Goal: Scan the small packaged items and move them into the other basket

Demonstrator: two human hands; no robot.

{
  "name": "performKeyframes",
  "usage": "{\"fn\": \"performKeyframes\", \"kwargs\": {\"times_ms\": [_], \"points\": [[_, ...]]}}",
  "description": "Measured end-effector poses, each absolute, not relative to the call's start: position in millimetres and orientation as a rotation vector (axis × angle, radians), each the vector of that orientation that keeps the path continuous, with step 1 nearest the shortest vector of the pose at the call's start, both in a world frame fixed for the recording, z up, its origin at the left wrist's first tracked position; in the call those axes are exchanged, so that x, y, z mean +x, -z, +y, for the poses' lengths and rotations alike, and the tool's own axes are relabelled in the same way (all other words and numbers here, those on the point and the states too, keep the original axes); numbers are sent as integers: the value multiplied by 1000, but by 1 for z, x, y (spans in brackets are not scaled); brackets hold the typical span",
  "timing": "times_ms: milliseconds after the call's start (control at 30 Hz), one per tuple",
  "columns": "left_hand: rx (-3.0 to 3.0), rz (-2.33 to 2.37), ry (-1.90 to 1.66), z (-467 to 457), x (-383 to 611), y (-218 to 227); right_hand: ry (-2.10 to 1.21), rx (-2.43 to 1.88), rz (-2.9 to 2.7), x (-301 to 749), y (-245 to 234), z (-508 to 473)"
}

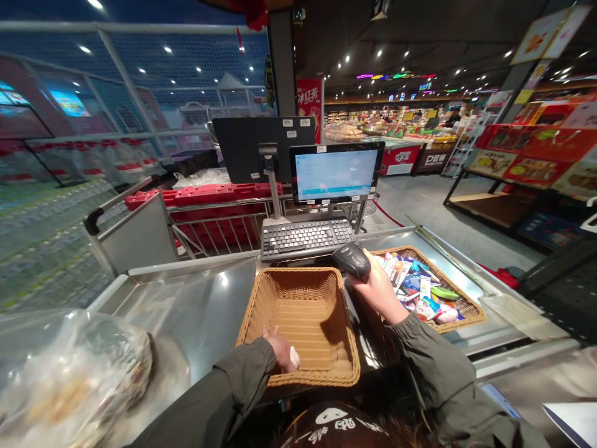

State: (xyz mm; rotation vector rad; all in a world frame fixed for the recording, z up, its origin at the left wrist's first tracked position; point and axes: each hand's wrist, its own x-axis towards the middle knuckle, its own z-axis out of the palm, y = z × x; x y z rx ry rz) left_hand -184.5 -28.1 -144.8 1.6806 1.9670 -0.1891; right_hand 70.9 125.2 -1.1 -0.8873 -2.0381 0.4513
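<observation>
My right hand [375,289] is closed around a black handheld barcode scanner [353,260], held just in front of the keyboard and above the right rim of a brown wicker basket [303,298]. My left hand [278,350] reaches inside that basket at its near left side. Its fingers are partly curled and partly hidden, with a small white item [295,358] against the thumb side; what it is does not show clearly. A few rounded pale brown shapes [342,361] sit in the basket's near right corner. To the right, a second wicker basket [476,311] holds many small packaged snacks [422,286].
Behind the baskets stand a black keyboard [308,239], a lit monitor [336,173] and a second screen [263,149] seen from behind. A clear plastic bag [69,373] lies left on the metal counter [205,311]. A white paper [571,423] is at lower right.
</observation>
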Motion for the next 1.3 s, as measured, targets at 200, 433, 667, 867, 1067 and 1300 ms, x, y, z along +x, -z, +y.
{"fn": "performKeyframes", "kwargs": {"times_ms": [200,433,667,867,1067,1300], "points": [[1910,1769,172,-9,-135,64,-453,-999,-1941,102,-12,129],[2185,1660,-362,40,-80,26,-420,-1139,-1792,157,-23,131],[2267,1700,-488,87,-52,35,-255,-1203,-1728,206,-30,147],[2358,1750,-501,134,-12,46,-170,-1197,-1764,219,-41,171],[2473,1791,-530,173,26,62,-167,-1142,-1826,217,-44,197],[2467,1796,-513,194,40,65,-228,-1126,-1882,213,-31,215]]}}
